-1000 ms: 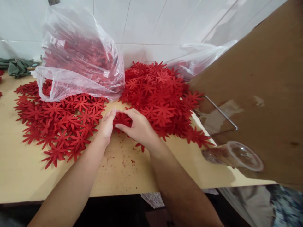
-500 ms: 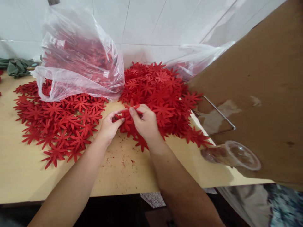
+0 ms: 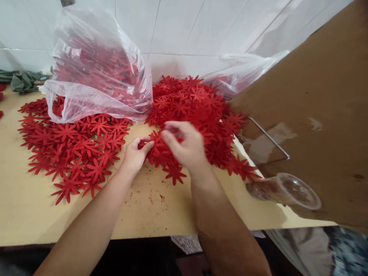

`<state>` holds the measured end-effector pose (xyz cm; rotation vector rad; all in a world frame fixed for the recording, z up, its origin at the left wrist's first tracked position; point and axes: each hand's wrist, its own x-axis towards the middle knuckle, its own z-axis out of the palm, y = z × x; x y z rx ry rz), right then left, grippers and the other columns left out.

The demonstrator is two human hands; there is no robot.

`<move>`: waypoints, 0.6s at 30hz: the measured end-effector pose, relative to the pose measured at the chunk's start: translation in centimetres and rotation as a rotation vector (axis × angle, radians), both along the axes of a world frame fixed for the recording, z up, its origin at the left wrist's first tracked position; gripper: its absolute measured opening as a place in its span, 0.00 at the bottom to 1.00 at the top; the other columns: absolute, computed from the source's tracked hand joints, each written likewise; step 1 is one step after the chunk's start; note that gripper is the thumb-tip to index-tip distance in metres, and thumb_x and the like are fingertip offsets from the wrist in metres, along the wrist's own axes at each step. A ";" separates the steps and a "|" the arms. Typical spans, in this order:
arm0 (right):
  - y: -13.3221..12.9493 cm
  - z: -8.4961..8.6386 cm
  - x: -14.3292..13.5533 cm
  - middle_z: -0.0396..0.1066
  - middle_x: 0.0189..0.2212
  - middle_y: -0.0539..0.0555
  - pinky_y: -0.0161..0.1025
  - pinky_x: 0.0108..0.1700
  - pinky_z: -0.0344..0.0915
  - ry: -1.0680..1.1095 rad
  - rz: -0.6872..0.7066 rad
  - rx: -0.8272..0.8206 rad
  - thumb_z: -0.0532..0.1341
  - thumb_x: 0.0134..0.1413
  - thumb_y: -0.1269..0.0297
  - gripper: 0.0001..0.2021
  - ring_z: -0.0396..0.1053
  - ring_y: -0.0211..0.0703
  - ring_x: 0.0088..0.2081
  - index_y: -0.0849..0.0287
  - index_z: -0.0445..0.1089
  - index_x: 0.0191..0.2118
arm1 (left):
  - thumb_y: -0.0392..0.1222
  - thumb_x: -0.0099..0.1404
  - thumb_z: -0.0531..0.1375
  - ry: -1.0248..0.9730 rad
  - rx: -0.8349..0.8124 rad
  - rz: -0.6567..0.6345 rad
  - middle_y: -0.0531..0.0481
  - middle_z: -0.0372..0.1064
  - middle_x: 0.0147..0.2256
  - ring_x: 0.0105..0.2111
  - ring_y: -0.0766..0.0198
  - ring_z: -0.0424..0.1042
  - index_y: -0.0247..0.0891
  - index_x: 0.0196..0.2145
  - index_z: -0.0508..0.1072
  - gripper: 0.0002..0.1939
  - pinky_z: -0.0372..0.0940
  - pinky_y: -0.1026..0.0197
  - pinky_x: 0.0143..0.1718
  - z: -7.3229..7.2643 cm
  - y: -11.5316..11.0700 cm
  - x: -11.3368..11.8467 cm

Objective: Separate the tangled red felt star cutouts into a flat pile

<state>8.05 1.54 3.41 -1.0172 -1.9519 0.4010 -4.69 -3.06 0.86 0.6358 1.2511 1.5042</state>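
My left hand [image 3: 139, 151] pinches a red flower-shaped piece [image 3: 155, 141] between thumb and fingers, at the near left edge of the right-hand pile [image 3: 198, 111]. My right hand [image 3: 185, 143] is over that pile, a little right of my left hand, blurred, with its fingers curled; whether it holds anything is hidden. Many red pieces with narrow petals make up this pile. Another pile of the same pieces [image 3: 76, 153] lies to the left of my left hand.
A clear plastic bag [image 3: 100, 76] of red pieces stands behind the left pile. At right are a cardboard sheet [image 3: 316, 107], a metal wire loop [image 3: 270, 138] and a clear plastic cup [image 3: 287, 189] on its side. Green material [image 3: 24, 82] lies far left on the table [image 3: 155, 214].
My right hand has moved right, away from my left hand, and no longer touches the piece between them. My left hand has kept its pinch.
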 end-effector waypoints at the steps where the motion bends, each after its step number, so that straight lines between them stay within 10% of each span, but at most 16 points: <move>1: -0.5 -0.1 -0.7 0.69 0.33 0.56 0.43 0.39 0.64 -0.020 0.133 -0.112 0.58 0.49 0.56 0.13 0.67 0.43 0.35 0.59 0.67 0.37 | 0.34 0.49 0.62 -0.009 0.010 0.004 0.56 0.68 0.25 0.25 0.73 0.65 0.34 0.28 0.69 0.06 0.61 0.66 0.36 0.0 0.0 0.0; 5: -1.0 -0.9 -2.1 0.70 0.28 0.52 0.38 0.36 0.64 0.032 0.310 -0.352 0.58 0.49 0.61 0.08 0.67 0.39 0.30 0.60 0.67 0.32 | 0.39 0.53 0.60 -0.036 0.055 0.023 0.55 0.69 0.25 0.28 0.72 0.66 0.34 0.26 0.69 0.05 0.61 0.65 0.38 -0.1 0.1 -0.1; 18: 0.8 -0.9 -0.8 0.61 0.18 0.47 0.35 0.25 0.57 0.389 -0.076 -0.255 0.57 0.50 0.56 0.12 0.58 0.33 0.20 0.58 0.61 0.23 | 0.30 0.51 0.60 -0.028 -0.025 -0.079 0.56 0.68 0.26 0.25 0.74 0.66 0.34 0.34 0.68 0.10 0.62 0.66 0.34 0.6 -0.4 0.1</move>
